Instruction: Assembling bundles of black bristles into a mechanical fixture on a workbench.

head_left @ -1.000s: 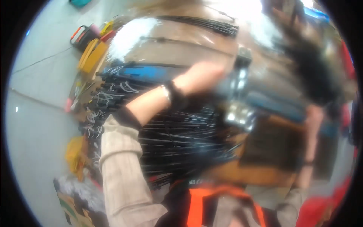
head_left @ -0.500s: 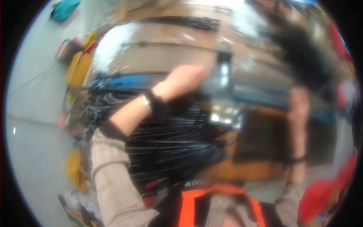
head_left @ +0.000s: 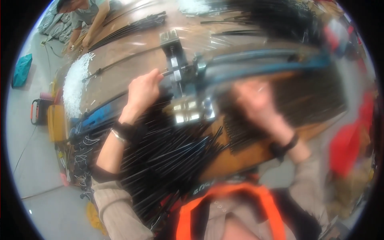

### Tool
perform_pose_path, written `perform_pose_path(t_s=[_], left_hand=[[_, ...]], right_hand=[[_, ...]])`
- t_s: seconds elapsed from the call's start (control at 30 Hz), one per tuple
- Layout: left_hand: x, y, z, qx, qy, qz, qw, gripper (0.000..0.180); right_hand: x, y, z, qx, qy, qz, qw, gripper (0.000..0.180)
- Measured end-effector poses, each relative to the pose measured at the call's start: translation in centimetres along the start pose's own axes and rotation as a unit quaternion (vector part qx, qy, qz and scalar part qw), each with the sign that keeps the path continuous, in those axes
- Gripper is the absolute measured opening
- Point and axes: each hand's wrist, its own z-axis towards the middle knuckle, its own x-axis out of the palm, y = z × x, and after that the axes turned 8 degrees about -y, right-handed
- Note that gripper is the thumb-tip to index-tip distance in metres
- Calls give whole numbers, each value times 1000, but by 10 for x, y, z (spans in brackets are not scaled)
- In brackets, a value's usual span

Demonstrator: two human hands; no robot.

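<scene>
My left hand (head_left: 144, 91) is closed beside a dark metal fixture (head_left: 175, 64) at the middle of the workbench. Its fingertips meet a thin bar at the fixture's left side; what they grip is too small to name. Nearer to me sits a shiny metal block (head_left: 186, 111) with bright square faces. Blurred by motion, my right hand (head_left: 256, 100) is over the right side, near a blue rail (head_left: 272, 69) and a bed of dark rods (head_left: 244, 132). Whether it holds anything cannot be made out. Many thin black rods (head_left: 160, 160) lie fanned below my left forearm.
A heap of small white pieces (head_left: 76, 88) lies at the bench's left edge. More black rods (head_left: 134, 29) lie at the far side, where another person (head_left: 90, 18) works. A yellow container (head_left: 56, 122) stands at left; red material (head_left: 346, 148) is at right.
The whole view has shifted, so the fixture appears farther left and a person shows at far left. My right hand has come inward toward the fixture. My left hand remains closed beside it.
</scene>
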Motion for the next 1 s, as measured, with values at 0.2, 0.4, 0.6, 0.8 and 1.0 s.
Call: perform_pose_path(t_s=[0.2, 0.4, 0.6, 0.8, 1.0], left_hand=[[-1, -5, -3, 15, -30, -19, 999, 15], [12, 1, 0, 80, -72, 13, 994, 11], [4, 35, 6, 223, -162, 87, 957, 7], [-1, 33, 5, 276, -179, 129, 935, 10], [-27, 86, -21, 63, -38, 51, 996, 28]], right_hand=[[31, 1, 11, 94, 40, 184, 978, 26], [36, -9, 19, 168, 75, 294, 938, 18], [-3, 13, 0, -35, 221, 54, 973, 21], [-15, 29, -23, -45, 277, 49, 959, 20], [-5, 25, -14, -32, 269, 100, 957, 17]])
